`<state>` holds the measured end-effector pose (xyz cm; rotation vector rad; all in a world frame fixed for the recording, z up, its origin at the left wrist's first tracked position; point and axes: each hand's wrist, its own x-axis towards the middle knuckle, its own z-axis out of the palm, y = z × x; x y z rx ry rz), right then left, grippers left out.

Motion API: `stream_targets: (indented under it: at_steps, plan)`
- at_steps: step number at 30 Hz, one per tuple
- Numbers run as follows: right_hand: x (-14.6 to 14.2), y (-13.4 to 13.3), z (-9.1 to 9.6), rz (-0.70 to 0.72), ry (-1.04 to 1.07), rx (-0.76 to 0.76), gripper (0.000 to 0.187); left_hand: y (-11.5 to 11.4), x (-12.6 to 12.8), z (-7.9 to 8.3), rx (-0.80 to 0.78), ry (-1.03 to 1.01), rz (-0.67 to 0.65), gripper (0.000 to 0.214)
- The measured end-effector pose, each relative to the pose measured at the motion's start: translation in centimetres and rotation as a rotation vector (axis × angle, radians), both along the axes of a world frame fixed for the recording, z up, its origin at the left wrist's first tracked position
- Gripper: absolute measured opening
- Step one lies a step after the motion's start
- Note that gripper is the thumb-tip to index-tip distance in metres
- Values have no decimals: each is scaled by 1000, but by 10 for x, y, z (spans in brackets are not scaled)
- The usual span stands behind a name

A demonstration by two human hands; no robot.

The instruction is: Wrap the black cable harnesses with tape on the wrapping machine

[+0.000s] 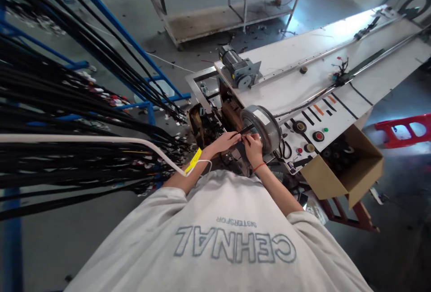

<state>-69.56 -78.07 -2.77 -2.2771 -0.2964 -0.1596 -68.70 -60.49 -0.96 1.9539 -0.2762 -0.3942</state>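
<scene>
My left hand (226,142) and my right hand (253,147) meet in front of a round grey machine head (261,126) on a long white bench (303,85). Both hands pinch a thin black cable (247,129) that runs toward the machine head. A white cable (101,139) with a yellow tag (194,161) crosses my left forearm. A red band circles my right wrist. What the fingertips grip beyond the black cable is too small to make out.
Bundles of black cables (67,117) hang on a blue rack (148,105) at my left. An open cardboard box (346,166) sits at my right below a panel with buttons (318,136). A grey motor (237,68), a red stool (404,129) and a far table (215,18) stand around.
</scene>
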Motion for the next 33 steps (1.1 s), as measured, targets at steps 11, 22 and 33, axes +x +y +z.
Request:
stream_targets:
  at_steps: [11, 22, 33]
  plan:
    - [14, 4, 30, 246, -15, 111, 31, -13, -7, -15, 286, -75, -34, 30]
    - [-7, -27, 74, 263, -145, -145, 24, 4, -48, -32, 362, 14, -6, 26]
    - [-1, -197, -16, -1273, 491, 41, 76, 41, -91, -44, 199, 124, 104, 47]
